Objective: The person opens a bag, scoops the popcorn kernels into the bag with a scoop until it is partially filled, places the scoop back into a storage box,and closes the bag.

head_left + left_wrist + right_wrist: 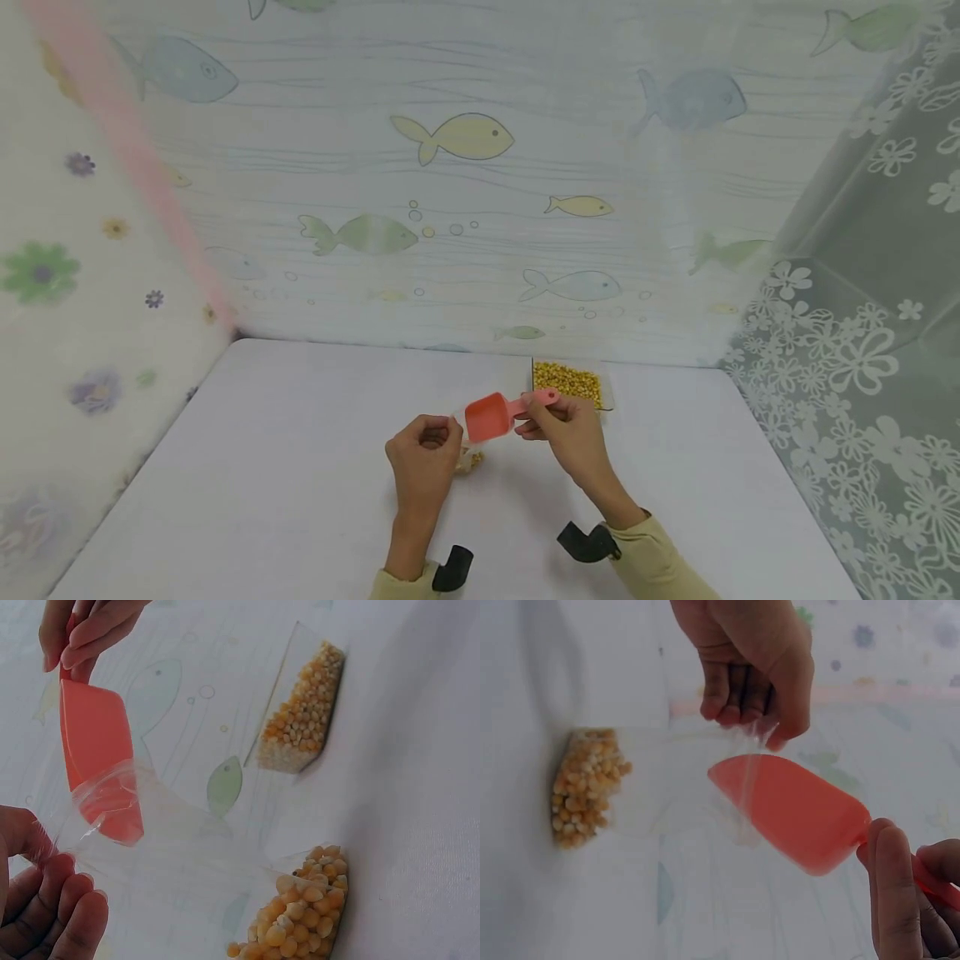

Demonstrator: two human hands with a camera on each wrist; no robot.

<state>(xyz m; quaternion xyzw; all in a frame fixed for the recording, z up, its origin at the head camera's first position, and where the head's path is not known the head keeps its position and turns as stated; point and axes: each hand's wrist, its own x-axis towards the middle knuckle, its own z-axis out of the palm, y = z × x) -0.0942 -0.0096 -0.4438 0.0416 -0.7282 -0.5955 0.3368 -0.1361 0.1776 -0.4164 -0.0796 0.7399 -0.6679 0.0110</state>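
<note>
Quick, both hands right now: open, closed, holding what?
Left hand: closed, pinching the rim of the clear plastic bag with corn at its bottom.
Right hand: closed on the handle of the red scoop.

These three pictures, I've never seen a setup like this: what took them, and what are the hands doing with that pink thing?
No machine here: a person works with bare hands and wears three cameras. The wide picture comes from the head, looking down at a white table. The other two come from cameras on each wrist.

The right hand holds a pink scoop by its handle. The left hand pinches the rim of a clear plastic bag, with the scoop's front inside the bag's mouth. Corn kernels sit at the bag's bottom, on the table. Behind the hands lies a clear tray of corn. Whether the scoop carries any kernels cannot be seen.
</note>
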